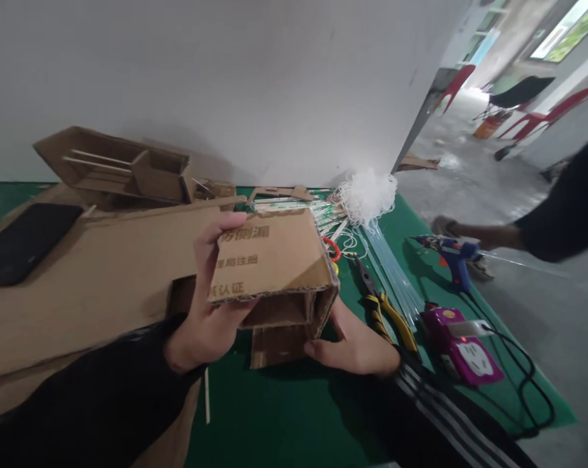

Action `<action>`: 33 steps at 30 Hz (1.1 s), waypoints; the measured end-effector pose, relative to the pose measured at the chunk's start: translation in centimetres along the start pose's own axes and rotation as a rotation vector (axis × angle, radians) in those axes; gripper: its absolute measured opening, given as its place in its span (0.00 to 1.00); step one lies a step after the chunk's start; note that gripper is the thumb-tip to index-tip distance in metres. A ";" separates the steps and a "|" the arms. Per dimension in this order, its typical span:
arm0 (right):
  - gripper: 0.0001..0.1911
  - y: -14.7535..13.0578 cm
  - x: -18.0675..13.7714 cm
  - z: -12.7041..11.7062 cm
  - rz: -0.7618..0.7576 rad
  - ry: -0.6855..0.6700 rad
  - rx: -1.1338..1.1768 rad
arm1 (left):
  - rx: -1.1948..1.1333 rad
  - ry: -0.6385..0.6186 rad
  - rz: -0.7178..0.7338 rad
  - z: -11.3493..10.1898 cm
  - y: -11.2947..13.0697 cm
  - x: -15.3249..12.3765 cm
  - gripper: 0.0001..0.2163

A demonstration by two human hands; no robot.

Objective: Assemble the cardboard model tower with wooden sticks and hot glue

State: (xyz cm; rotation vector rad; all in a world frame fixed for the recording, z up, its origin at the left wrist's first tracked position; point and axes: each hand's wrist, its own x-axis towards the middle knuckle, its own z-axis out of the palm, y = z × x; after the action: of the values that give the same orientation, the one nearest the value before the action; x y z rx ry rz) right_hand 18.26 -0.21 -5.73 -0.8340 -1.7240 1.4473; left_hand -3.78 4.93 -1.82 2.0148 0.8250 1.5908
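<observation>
Holding the cardboard box (274, 253) up over the green desk (255, 422), clasping its left side between thumb and fingers of the left hand (216, 318) and gripping its lower right with the right hand (360, 344). Judging by the top, right wall and 1 inner divider, looks partly built. Left open at the near end; cannot tell whether joined to the cardboard flap (277, 350) below. Not using the glue gun (457, 263) or pliers (368, 281) to the right.
</observation>
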 end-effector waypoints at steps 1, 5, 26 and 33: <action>0.54 0.0 0.0 0.1 0.003 0.012 -0.007 | 0.002 -0.004 0.003 -0.1 0.0 0.0 0.26; 0.55 -0.1 -0.1 0.3 0.024 0.048 -0.022 | -0.039 -0.033 0.002 -0.2 0.0 -0.2 0.26; 0.50 0.1 0.1 0.6 -0.026 0.102 -0.036 | -0.097 -0.097 0.095 0.4 -0.8 -0.6 0.36; 0.49 0.3 0.1 0.4 -0.060 0.086 -0.031 | -0.122 -0.090 0.069 0.6 -0.7 -0.9 0.34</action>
State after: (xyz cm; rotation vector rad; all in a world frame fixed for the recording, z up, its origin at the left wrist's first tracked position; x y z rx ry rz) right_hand 17.88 -0.25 -6.05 -0.8423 -1.6961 1.3292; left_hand -3.44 4.83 -3.07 2.0307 0.6168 1.5363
